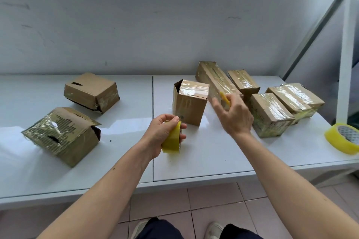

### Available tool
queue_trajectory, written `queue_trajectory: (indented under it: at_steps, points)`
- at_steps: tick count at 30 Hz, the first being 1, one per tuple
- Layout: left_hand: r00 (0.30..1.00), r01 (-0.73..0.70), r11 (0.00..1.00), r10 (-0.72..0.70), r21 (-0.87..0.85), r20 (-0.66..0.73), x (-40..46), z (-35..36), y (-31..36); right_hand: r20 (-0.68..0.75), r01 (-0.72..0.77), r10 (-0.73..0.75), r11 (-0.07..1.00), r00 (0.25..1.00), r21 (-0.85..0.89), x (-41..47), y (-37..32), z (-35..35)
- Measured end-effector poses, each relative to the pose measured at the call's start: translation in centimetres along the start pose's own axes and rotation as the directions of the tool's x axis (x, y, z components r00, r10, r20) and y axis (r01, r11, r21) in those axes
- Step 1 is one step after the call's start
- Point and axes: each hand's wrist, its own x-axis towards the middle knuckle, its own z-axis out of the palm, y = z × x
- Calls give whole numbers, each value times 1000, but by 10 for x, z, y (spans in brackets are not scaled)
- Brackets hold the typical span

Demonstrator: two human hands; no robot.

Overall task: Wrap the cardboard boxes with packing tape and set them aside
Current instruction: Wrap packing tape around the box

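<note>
My left hand [163,134] grips a yellow roll of packing tape [172,138] just above the white table [194,161]. Right behind it stands an upright cardboard box [189,105] with clear tape over its top and one flap open on the left side. My right hand [234,112] hovers to the right of that box and holds a small yellow cutter [225,99] between thumb and fingers. Two crumpled, partly taped boxes lie at the left, the nearer one [62,136] tilted and the farther one [91,92] behind it.
Several taped boxes sit grouped at the back right, among them a long one [213,77] and a square one [270,114]. A second yellow tape roll [343,138] lies at the table's right edge. A white wall rises behind; tiled floor and my shoes show below.
</note>
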Motion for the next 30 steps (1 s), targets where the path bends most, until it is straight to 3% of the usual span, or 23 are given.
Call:
queue_trajectory:
  at_steps: [4,6,8,10,11,13,15,16,20,25,30]
  points:
    - [986,-59,998,61,13,-156,2,6,2,303,-35,89,983,949,-179,-28,43,19]
    - [973,-82,996,89,45,-211,4,6,6,237,15,14,993,971,-120,-25,41,21]
    - [967,-92,994,102,55,-235,8,5,12,16,139,-139,990,990,-31,-12,17,24]
    - [968,-74,997,80,32,-238,12,4,15,-108,325,-330,944,938,-61,9,-21,30]
    - [969,-65,998,64,6,-238,15,5,17,-78,406,-415,908,907,-108,20,-40,36]
    - [970,-45,998,35,-35,-241,18,6,16,152,498,-476,842,867,-208,34,-65,47]
    - [967,-33,998,20,-48,-252,22,6,16,359,512,-402,805,842,-301,38,-70,59]
    - [965,-34,998,19,-54,-260,24,6,16,389,508,-376,797,841,-328,36,-66,64]
    - [942,-71,997,63,-12,-329,31,-2,22,427,533,-383,783,819,-320,37,-59,67]
    - [936,-86,985,131,147,-327,38,-6,35,423,362,-339,932,840,29,60,-61,49]
    - [913,-124,965,202,231,-354,36,-5,26,391,333,-268,937,881,-109,61,-65,56]
